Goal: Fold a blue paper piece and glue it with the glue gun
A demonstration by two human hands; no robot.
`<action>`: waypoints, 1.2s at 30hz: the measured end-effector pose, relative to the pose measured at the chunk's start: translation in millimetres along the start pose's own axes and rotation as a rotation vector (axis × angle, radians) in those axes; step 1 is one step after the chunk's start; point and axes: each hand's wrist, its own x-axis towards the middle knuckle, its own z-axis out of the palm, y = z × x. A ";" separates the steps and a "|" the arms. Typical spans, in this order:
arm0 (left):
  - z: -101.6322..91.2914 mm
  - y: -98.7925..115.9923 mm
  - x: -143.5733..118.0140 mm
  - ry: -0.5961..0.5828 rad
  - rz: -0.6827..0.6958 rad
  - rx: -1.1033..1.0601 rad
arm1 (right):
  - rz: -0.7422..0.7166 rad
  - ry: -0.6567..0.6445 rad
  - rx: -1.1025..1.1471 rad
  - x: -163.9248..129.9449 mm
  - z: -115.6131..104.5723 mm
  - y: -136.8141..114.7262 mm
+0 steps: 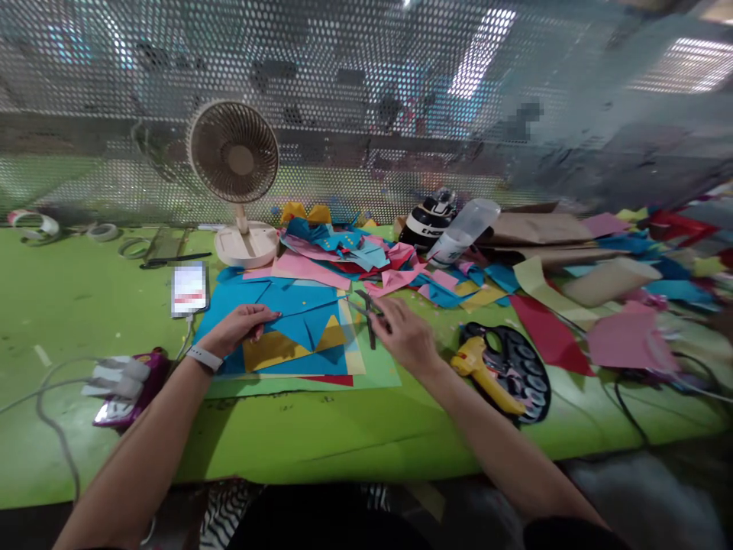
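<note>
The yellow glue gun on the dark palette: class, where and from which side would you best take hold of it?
Grip the glue gun by its long yellow handle, the part slanting toward the table's near edge. Come from the near right, probably with the right hand; the handle end lies nearer, the nozzle end farther.

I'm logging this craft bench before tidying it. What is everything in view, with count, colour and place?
desk fan: one, beige, back left of table
phone: one, white, left of the paper stack
blue paper: folded sheet, blue, centre, on yellow and green sheets
scissors: one pair, dark, centre
glue gun: one, yellow, right of centre on a dark tray
bottle: one, clear, lying at back
paper scraps: many; pink, blue, red, yellow; back and right
tape rolls: several, pale, far left
table: one, green
left hand: resting on blue paper
right hand: holding scissors
</note>
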 end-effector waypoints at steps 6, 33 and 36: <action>5.0 7.3 -1.9 -0.047 -0.074 -0.026 | -0.647 0.176 0.059 10.8 -8.6 -42.2; 41.3 -44.5 -24.0 0.126 0.599 1.481 | -0.013 -0.320 0.708 12.7 27.5 -70.9; 42.7 -43.9 -25.4 0.118 0.593 1.486 | 0.077 -0.379 0.712 15.7 26.8 -74.3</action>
